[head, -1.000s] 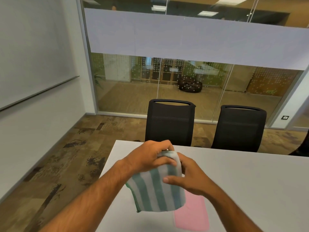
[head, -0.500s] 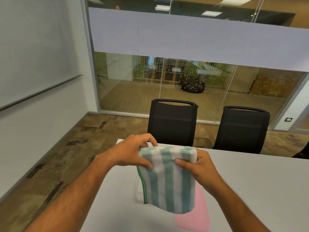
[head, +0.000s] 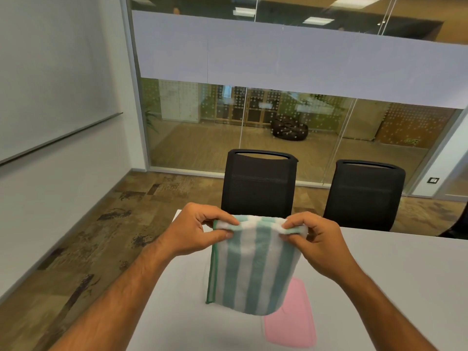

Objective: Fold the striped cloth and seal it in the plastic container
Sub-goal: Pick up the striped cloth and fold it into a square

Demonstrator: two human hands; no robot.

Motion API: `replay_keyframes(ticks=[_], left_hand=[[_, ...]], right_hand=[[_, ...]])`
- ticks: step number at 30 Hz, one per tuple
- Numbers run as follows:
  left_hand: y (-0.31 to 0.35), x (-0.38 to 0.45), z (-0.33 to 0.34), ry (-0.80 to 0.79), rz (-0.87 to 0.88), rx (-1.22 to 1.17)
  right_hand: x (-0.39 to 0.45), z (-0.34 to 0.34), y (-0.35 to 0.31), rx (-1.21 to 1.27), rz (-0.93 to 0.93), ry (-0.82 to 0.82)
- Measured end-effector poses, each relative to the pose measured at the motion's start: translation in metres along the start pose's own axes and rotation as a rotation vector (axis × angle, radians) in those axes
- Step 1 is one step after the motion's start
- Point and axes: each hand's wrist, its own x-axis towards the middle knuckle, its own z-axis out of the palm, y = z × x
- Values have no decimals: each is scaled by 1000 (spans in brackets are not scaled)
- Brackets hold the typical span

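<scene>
Here, the striped cloth hangs above the white table, left hand and right hand each pinching a top corner. Soft, light, floppy terry; likely best held at corners. Pink lid lies underneath.

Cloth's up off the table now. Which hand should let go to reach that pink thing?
Probably the right hand: the pink item lies below and to its side of the striped cloth, while the left hand can keep its grip.
</scene>
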Motion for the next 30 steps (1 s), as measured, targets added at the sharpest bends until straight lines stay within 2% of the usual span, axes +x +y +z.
replay_keyframes(ticks=[7,14,18,22,27,30], left_hand=[[0,2,-1,83,60,63],[-5,0,-2,190,88,81],[-5,-2,3,180,18,-26],[1,-1,14,212,-41,-206],[8,1,29,292,-79,-314],[9,3,33,295,-104,-322]], right_hand=[[-1,-9,-4,165,179,-47],[0,-16,-9,331,234,-124],[0,-15,-11,329,195,-55],[1,-11,-10,428,194,-5],[-1,3,-7,676,340,6],[-6,13,-2,768,436,-75]])
